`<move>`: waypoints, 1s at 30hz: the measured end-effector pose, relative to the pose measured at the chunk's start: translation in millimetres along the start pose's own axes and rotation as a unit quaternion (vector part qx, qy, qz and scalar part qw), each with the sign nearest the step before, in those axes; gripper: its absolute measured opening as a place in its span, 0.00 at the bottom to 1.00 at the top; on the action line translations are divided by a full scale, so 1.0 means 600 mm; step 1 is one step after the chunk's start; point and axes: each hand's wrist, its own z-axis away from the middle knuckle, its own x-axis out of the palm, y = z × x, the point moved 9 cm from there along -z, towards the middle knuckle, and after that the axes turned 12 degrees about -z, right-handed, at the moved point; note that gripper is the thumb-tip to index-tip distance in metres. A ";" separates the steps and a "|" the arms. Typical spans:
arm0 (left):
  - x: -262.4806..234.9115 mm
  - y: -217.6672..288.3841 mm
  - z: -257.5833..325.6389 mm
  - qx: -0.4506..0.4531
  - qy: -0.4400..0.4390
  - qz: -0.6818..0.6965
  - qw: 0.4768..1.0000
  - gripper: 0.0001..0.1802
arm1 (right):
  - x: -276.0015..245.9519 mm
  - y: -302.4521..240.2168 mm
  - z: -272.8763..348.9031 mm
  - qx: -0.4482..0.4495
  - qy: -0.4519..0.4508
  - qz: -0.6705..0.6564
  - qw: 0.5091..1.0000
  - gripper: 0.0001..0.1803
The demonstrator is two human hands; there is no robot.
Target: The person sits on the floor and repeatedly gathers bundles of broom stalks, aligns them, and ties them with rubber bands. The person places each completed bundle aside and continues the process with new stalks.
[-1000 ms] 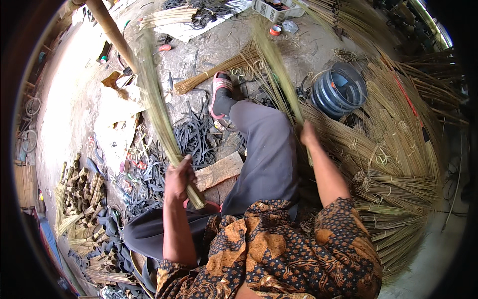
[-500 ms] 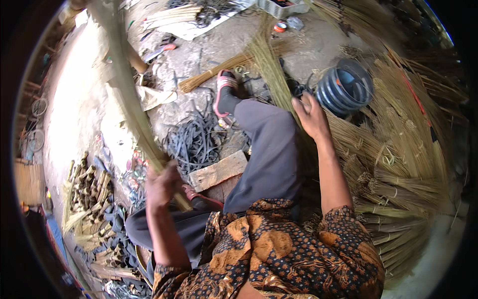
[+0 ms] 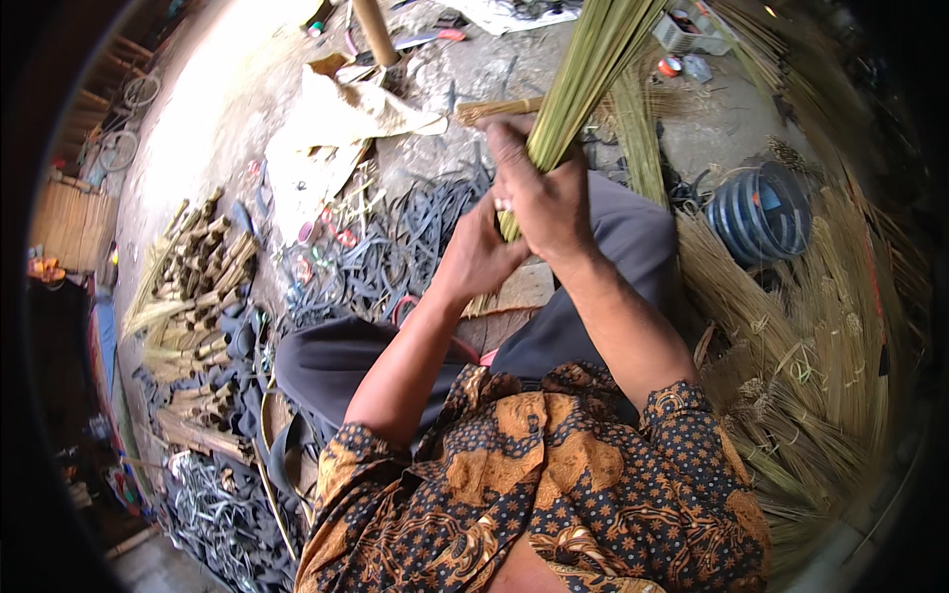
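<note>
Both hands round green straw bundle [image 3: 583, 74]

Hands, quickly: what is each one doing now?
Left hand: closed on the bundle of green-yellow broom straws.
Right hand: closed on the same bundle.

Daylight glare upper left (fisheye-bent, dark rim).

Stick bundle [image 3: 593, 59] was yellow-green; shirt [image 3: 554, 494] black with orange-brown batik; trousers [image 3: 336, 366] grey; hose coil [image 3: 761, 212] blue-grey.
</note>
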 end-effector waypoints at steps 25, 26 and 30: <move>0.090 -0.351 0.100 -0.130 0.108 -0.021 0.985 0.20 | 0.001 0.290 0.118 0.120 -0.159 0.212 0.957 0.14; 0.093 -0.353 0.097 -0.131 0.107 -0.014 0.986 0.20 | -0.005 0.291 0.118 0.125 -0.158 0.208 0.957 0.13; 0.105 -0.332 0.087 -0.133 0.077 0.052 0.987 0.20 | -0.029 0.286 0.077 0.193 -0.087 0.189 0.959 0.12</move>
